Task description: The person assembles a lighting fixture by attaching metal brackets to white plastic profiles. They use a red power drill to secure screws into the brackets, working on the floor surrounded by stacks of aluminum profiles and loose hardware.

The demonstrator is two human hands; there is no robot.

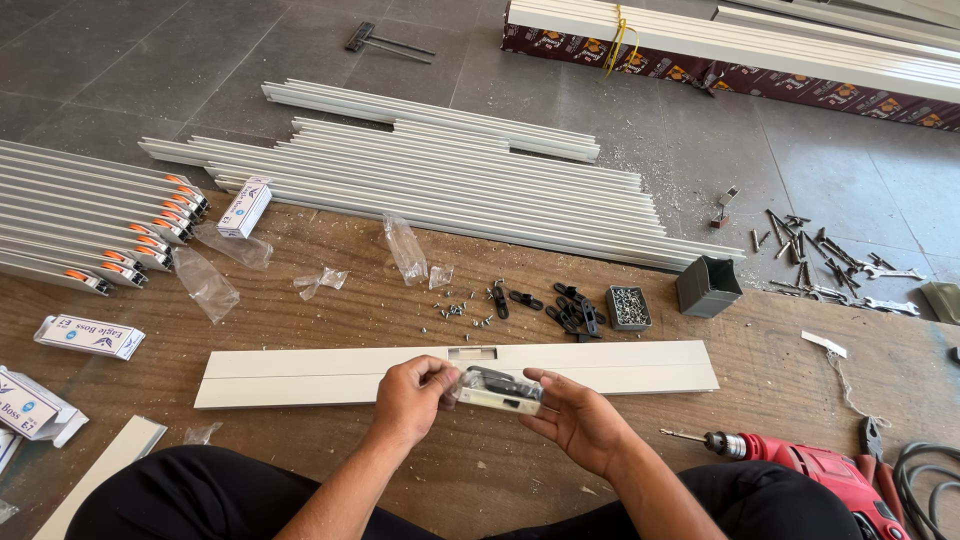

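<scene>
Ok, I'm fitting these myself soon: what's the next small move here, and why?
Probably lower the lock piece toward the rectangular cutout in the white profile. Both hands, left hand and right hand, hold it just in front of that empty slot, clear of the profile.

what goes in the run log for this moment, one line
left hand: grips bagged lock piece | right hand: grips its other end | below cutout in white profile | drill: idle on board
</scene>
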